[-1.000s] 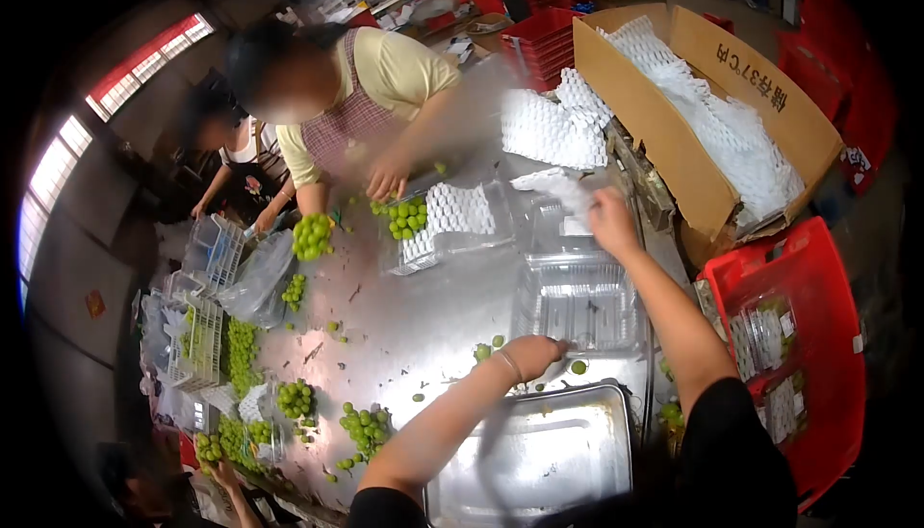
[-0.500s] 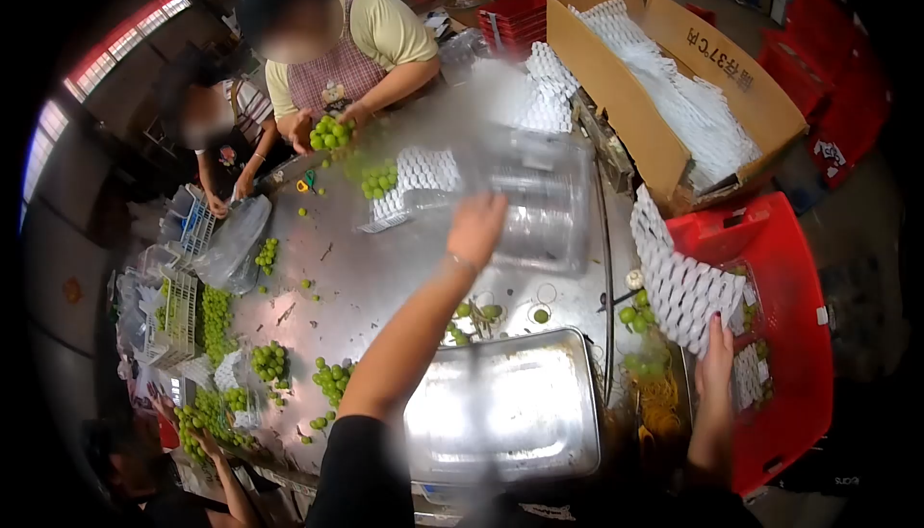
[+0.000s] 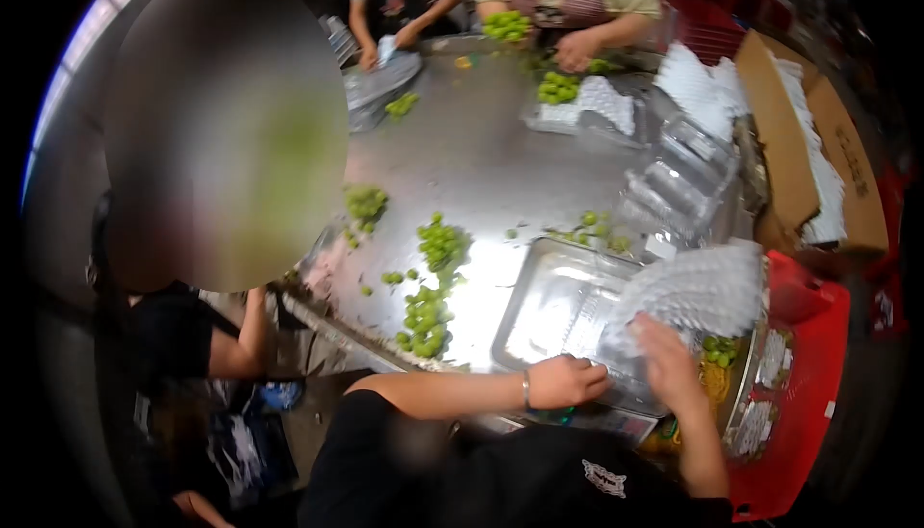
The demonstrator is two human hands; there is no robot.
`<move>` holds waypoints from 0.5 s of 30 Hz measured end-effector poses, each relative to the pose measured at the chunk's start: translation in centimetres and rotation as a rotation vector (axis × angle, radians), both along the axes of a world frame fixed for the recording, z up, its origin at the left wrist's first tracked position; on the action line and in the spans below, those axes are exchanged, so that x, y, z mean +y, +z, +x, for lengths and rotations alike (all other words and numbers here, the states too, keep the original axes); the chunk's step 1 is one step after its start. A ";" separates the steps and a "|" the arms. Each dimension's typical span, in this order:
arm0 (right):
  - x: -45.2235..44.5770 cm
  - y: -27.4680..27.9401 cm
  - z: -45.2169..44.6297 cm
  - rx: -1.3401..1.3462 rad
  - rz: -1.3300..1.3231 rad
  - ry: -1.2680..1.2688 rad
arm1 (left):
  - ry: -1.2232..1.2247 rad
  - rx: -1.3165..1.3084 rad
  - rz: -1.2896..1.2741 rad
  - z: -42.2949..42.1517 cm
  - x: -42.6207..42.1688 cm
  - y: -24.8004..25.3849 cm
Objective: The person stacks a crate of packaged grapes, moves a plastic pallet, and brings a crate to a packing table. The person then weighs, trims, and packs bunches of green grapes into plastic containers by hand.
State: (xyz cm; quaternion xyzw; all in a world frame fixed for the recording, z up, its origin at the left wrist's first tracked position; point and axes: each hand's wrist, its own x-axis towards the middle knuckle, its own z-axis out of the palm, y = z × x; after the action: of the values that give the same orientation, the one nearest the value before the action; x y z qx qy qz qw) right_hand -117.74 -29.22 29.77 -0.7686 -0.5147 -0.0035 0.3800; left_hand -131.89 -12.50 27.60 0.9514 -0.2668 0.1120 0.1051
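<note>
Touching the near-left end of a white foam net sheet [image 3: 701, 285], the right hand [image 3: 666, 364] in the head view has its fingers extended and held near one another; blur prevents me from telling whether they pinch the sheet. The sheet's long axis slants from those fingertips forward and to the right, with its far end pointing toward the red crate [image 3: 818, 412] on the right hand's outer side. It lies over part of a clear plastic container [image 3: 632, 388], whose own long axis I cannot tell because the sheet and the hands cover much of it.

To the left of the right hand, the left hand [image 3: 570, 381] has its fingers curled at the container's near-left edge; I cannot tell how firmly it grips. Just beyond the left hand, a metal tray [image 3: 529, 311] sits under the container on the bench [image 3: 539, 177]. Bunches of green grapes [image 3: 423, 321] lie to the left hand's left, and clear boxes [image 3: 679, 177] lie farther beyond the right hand, beside an open cardboard box [image 3: 782, 157].
</note>
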 end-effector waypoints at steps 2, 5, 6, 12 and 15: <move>2.7 -0.5 -2.7 0.100 -0.353 0.289 | 0.040 0.077 -0.098 -2.6 0.1 -0.7; 3.2 -1.2 -2.9 0.138 -0.442 0.420 | 0.074 -0.047 -0.497 -4.1 1.7 1.5; 3.3 -0.8 -2.8 0.155 -0.477 0.443 | 0.161 0.020 -0.571 -4.5 3.5 1.6; 4.8 1.1 -4.5 0.387 -0.308 0.203 | 1.338 -0.546 -0.167 -6.8 30.7 -7.5; 5.8 2.7 -6.4 0.390 -0.238 0.002 | 1.944 -0.343 0.000 -8.4 39.9 -9.0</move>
State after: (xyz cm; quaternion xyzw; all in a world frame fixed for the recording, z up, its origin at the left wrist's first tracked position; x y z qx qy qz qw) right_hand -124.15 -23.39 32.43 -0.7935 -0.4291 0.2064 0.3790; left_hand -140.26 27.44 18.57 0.7275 0.6195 0.2859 -0.0729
